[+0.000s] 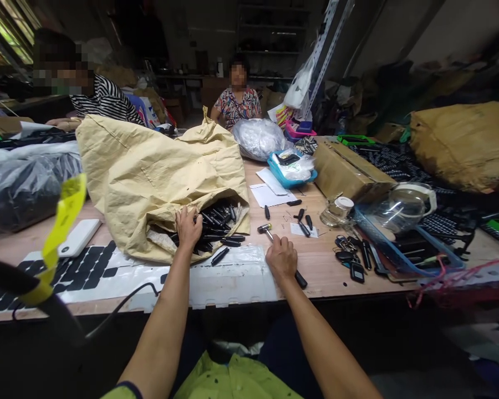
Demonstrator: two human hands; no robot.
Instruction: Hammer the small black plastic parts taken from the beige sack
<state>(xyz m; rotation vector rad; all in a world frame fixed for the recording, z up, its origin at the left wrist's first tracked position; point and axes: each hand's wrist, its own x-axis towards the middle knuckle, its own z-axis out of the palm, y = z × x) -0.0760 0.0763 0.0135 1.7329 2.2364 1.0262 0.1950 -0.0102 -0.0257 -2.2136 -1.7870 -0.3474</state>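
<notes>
A cream cloth sack [162, 166] lies on its side on the table, its mouth towards me. Many slim black pieces [220, 216], handle-like in shape, fill the opening, and a few have spilled out in front. My left hand [188, 226] is at the mouth, fingers curled down among the pieces by the cloth edge; what they grip is hidden. To the right, my right hand [281, 257] is closed around a small hammer [301, 280]. Its metal head points away from me, and the dark handle end shows below the hand. A white sheet [237, 277] lies between my hands.
Right of the hammer are loose black pieces [305, 228], a glass jar [336, 211], keys [346, 248] and a blue tray [424, 263] of tools. A cardboard box [349, 166] stands behind. A white power bank-like block [79, 238] lies left. Two people sit across the table.
</notes>
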